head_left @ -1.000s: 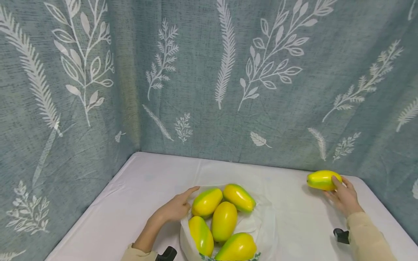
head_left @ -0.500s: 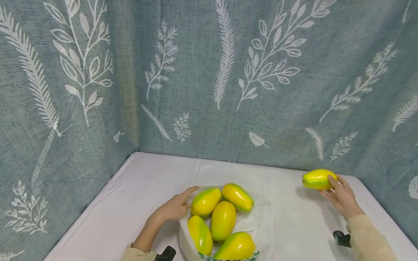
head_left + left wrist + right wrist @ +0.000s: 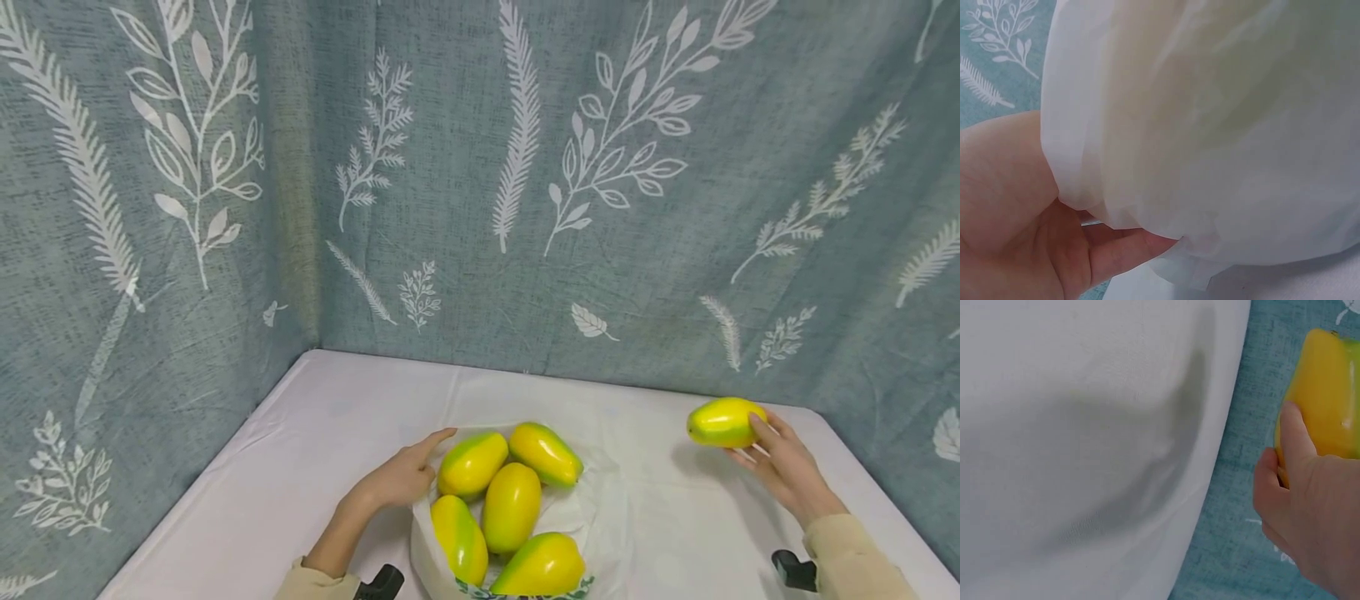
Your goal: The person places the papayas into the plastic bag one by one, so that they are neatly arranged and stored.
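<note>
My right hand (image 3: 787,462) grips a glossy yellow-green papaya (image 3: 722,422) above the right back part of the table. In the right wrist view, fingers wrap the side of that papaya (image 3: 1322,394), its far side cut off by the frame. My left hand (image 3: 405,477) holds the left rim of a white plastic bag (image 3: 592,533). Up close in the left wrist view, the thin bag (image 3: 1210,156) covers part of the hand (image 3: 1041,237). Several more papayas lie inside the open bag, one of them (image 3: 512,508) in the middle.
A white cloth covers the table (image 3: 360,400). Blue-green curtains (image 3: 450,167) with white leaf prints stand right behind it and along the left and right sides. Dark wrist camera mounts (image 3: 793,570) stick out beside both sleeves.
My right hand has moved a little left with the papaya, which now sits slightly lower in the head view. The left hand and the bag have stayed in place.
</note>
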Demonstrator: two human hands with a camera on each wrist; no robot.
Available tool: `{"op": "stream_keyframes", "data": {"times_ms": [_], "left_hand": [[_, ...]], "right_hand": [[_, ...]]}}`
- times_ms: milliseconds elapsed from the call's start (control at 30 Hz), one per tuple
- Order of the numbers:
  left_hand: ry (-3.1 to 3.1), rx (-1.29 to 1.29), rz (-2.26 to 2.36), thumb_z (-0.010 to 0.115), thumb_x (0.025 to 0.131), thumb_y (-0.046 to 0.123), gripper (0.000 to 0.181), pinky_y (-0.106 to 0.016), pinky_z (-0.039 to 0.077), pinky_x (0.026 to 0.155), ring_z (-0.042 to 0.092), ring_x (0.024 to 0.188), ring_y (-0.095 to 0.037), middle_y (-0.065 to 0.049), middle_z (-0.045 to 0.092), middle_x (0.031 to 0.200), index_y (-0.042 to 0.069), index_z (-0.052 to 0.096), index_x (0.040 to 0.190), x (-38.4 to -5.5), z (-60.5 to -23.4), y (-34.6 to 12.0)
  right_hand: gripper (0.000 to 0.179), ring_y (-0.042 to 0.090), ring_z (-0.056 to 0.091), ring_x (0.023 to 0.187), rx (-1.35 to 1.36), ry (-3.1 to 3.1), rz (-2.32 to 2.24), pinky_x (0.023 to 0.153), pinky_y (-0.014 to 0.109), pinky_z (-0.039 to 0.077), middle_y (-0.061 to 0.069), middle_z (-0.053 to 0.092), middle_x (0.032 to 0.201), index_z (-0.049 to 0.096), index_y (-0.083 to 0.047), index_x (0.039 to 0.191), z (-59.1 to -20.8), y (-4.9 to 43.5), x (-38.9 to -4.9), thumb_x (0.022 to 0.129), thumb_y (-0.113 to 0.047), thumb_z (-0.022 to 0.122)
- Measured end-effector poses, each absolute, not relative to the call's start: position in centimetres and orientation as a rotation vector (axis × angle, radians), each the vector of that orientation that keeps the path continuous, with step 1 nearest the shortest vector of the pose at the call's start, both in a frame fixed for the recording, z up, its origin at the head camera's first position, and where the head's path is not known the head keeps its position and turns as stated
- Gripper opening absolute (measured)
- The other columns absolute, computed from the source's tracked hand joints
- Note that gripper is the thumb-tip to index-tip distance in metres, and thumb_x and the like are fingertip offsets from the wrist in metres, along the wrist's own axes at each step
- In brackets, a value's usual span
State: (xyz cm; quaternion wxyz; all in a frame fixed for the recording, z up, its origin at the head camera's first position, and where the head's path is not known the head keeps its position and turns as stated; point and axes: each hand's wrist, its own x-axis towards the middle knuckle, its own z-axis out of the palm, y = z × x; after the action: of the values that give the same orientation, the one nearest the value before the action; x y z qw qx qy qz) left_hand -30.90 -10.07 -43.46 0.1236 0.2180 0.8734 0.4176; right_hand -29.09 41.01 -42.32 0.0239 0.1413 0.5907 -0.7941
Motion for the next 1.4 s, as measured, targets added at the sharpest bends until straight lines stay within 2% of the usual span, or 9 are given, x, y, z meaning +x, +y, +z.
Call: {"op": "stream_keyframes", "data": {"times_ms": [167, 300, 467, 533, 600, 833, 1133, 1233, 1400], "left_hand": [[2.549, 0.624, 1.222, 0.037, 0.088, -0.007, 0.058, -0.058, 0.03, 0.104, 0.046, 0.114, -0.029, -0.024, 0.041, 0.142, 0.003, 0.036, 0.145, -30.8, -43.5, -10.0], [2.553, 0.628, 1.219, 0.037, 0.088, -0.007, 0.058, -0.056, 0.033, 0.101, 0.047, 0.111, -0.029, -0.024, 0.041, 0.141, 0.003, 0.036, 0.145, -31.0, -43.7, -10.0], [2.563, 0.638, 1.21, 0.037, 0.087, -0.007, 0.059, -0.054, 0.035, 0.098, 0.048, 0.107, -0.029, -0.024, 0.042, 0.141, 0.003, 0.036, 0.145, -31.1, -43.8, -10.1], [2.562, 0.637, 1.214, 0.037, 0.087, -0.008, 0.059, -0.054, 0.035, 0.099, 0.048, 0.107, -0.029, -0.024, 0.042, 0.141, 0.003, 0.036, 0.145, -31.1, -43.8, -10.1], [2.559, 0.636, 1.219, 0.037, 0.087, -0.008, 0.059, -0.055, 0.033, 0.101, 0.048, 0.108, -0.029, -0.024, 0.041, 0.141, 0.003, 0.036, 0.145, -31.0, -43.8, -10.1], [2.556, 0.64, 1.221, 0.038, 0.087, -0.008, 0.058, -0.054, 0.036, 0.098, 0.05, 0.105, -0.029, -0.025, 0.042, 0.14, 0.002, 0.036, 0.145, -30.8, -43.5, -10.1], [2.562, 0.648, 1.219, 0.039, 0.087, -0.008, 0.058, -0.05, 0.038, 0.093, 0.049, 0.104, -0.03, -0.024, 0.043, 0.139, 0.003, 0.037, 0.144, -30.7, -43.3, -10.2], [2.567, 0.658, 1.209, 0.039, 0.087, -0.008, 0.058, -0.048, 0.038, 0.088, 0.049, 0.104, -0.03, -0.023, 0.044, 0.139, 0.002, 0.037, 0.144, -30.8, -43.5, -10.3], [2.571, 0.653, 1.201, 0.038, 0.087, -0.008, 0.059, -0.048, 0.037, 0.091, 0.048, 0.106, -0.029, -0.023, 0.044, 0.14, 0.003, 0.037, 0.145, -30.8, -43.5, -10.3]], "right_hand": [[0.096, 0.005, 0.056, 0.091, 0.377, 1.809, -2.463, 0.099, 0.036, 0.042, 0.0, 0.029, 0.124, -0.019, -0.019, 0.15, -42.2, 40.5, -28.5, 0.093, -0.034, 0.057], [0.091, 0.006, 0.059, 0.089, 0.329, 1.797, -2.467, 0.091, 0.033, 0.048, -0.002, 0.036, 0.119, -0.016, -0.018, 0.151, -41.8, 39.8, -28.2, 0.095, -0.029, 0.054], [0.073, 0.007, 0.06, 0.093, 0.262, 1.796, -2.473, 0.087, 0.032, 0.051, -0.008, 0.05, 0.108, 0.003, -0.022, 0.15, -41.5, 38.7, -27.9, 0.097, -0.026, 0.053], [0.062, 0.008, 0.06, 0.094, 0.243, 1.824, -2.455, 0.087, 0.033, 0.051, -0.008, 0.051, 0.107, 0.014, -0.024, 0.146, -41.4, 38.0, -27.8, 0.097, -0.026, 0.053], [0.057, 0.008, 0.06, 0.095, 0.23, 1.877, -2.413, 0.088, 0.033, 0.05, -0.007, 0.05, 0.109, 0.018, -0.024, 0.143, -41.4, 37.4, -27.7, 0.097, -0.028, 0.052], [0.071, 0.008, 0.058, 0.098, 0.216, 1.998, -2.293, 0.095, 0.04, 0.046, 0.003, 0.039, 0.122, 0.005, -0.011, 0.15, -41.7, 35.2, -27.6, 0.099, -0.033, 0.049], [0.077, 0.012, 0.055, 0.103, 0.174, 1.988, -2.254, 0.098, 0.045, 0.042, 0.017, 0.019, 0.144, -0.005, -0.005, 0.151, -42.0, 33.1, -27.3, 0.1, -0.033, 0.045], [0.076, 0.014, 0.055, 0.105, 0.166, 1.991, -2.238, 0.098, 0.046, 0.042, 0.019, 0.016, 0.146, -0.005, -0.004, 0.151, -42.1, 32.5, -27.1, 0.101, -0.031, 0.044], [0.073, 0.016, 0.054, 0.108, 0.168, 1.999, -2.216, 0.097, 0.045, 0.043, 0.02, 0.017, 0.146, -0.002, -0.005, 0.152, -42.0, 31.6, -26.8, 0.101, -0.03, 0.044]]}}
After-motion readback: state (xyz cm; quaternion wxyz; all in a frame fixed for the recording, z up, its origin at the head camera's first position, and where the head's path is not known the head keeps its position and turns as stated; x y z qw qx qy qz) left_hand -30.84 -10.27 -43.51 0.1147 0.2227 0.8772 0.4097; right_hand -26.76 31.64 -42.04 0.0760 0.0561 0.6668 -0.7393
